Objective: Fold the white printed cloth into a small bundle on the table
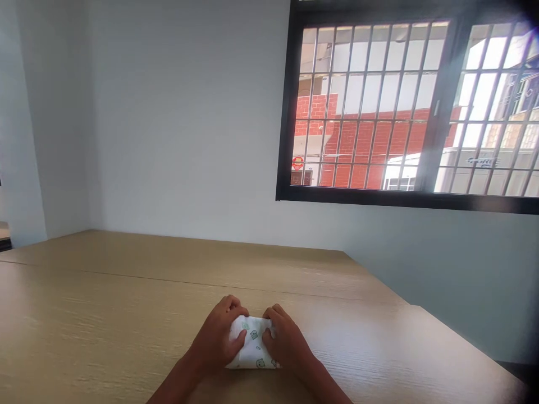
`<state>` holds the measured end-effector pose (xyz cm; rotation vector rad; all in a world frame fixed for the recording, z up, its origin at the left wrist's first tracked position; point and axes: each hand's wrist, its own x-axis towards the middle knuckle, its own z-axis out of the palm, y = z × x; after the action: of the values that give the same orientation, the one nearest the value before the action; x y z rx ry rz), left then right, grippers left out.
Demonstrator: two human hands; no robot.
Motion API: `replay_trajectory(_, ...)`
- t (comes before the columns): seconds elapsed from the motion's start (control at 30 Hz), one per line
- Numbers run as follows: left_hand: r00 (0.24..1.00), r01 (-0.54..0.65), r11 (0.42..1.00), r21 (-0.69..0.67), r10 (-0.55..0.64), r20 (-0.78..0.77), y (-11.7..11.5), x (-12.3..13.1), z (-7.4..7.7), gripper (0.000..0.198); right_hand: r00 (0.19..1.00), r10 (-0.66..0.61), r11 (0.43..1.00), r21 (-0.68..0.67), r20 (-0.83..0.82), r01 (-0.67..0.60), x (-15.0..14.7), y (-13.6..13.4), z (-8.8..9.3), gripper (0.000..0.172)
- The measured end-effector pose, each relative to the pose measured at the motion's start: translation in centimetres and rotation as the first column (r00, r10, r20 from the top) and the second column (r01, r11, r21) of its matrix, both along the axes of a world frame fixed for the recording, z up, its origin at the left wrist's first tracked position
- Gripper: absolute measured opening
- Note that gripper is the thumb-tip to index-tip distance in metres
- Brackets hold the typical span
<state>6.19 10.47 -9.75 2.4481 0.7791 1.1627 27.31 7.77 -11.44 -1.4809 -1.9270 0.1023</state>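
A small white packet or folded cloth [254, 348] with green and dark animal-face prints lies near the front of the wooden table. I cannot tell whether it is fabric or a soft pack. My left hand [219, 334] grips its left side, the thumb on top and the curled fingers at the far left corner. On the opposite side, my right hand [286, 339] holds the right edge the same way, thumb and bent fingers over it. Both palms hide the side edges of the white item.
The pale wooden table [126, 314] has a seam running across it, and its right edge slants away toward the wall. Behind it stands a plain grey-white wall [181, 123]. A dark-framed window [366, 196] with metal bars is at the upper right.
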Motion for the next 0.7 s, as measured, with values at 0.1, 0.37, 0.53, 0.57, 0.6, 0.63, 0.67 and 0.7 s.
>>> replay_trajectory(0.1,0.991,0.032,0.996,0.078,-0.022,-0.128,-0.3,1.1,-0.5,0.028,0.999,0.030,0.999,0.028,-0.010,-0.030,0.0,0.0,-0.2,0.029)
replay_trajectory(0.37,0.970,-0.034,0.999,-0.014,0.029,-0.239,0.7,1.6,-1.8,0.019,0.991,0.123,0.991,0.057,-0.042,-0.121,0.0,0.1,-0.4,0.031)
replay_trajectory(0.53,0.975,-0.016,0.999,-0.032,0.009,-0.221,0.8,1.5,-1.8,0.017,0.987,0.162,0.981,0.114,-0.023,-0.158,0.3,0.1,-0.3,0.039)
replay_trajectory(0.57,0.974,-0.021,0.999,-0.028,0.014,-0.224,0.8,1.5,-1.8,0.017,0.986,0.168,0.977,0.139,-0.015,-0.164,0.3,0.0,-0.2,0.041)
replay_trajectory(0.6,0.973,-0.028,0.999,-0.026,0.022,-0.229,0.8,1.6,-1.7,0.017,0.984,0.175,0.969,0.179,-0.008,-0.171,0.1,-0.1,0.1,0.040)
replay_trajectory(0.63,0.972,-0.037,0.999,-0.024,0.030,-0.234,0.8,1.6,-1.8,0.017,0.982,0.191,0.955,0.231,-0.001,-0.185,-0.3,-0.3,0.6,0.035)
replay_trajectory(0.67,0.970,-0.043,0.999,-0.019,0.038,-0.240,0.7,1.7,-1.8,0.017,0.977,0.214,0.933,0.294,0.010,-0.207,-0.9,-0.7,1.2,0.028)
replay_trajectory(0.7,0.969,-0.047,0.999,-0.011,0.043,-0.243,0.7,1.7,-1.9,0.016,0.969,0.244,0.901,0.365,0.027,-0.237,-1.6,-1.2,2.1,0.020)
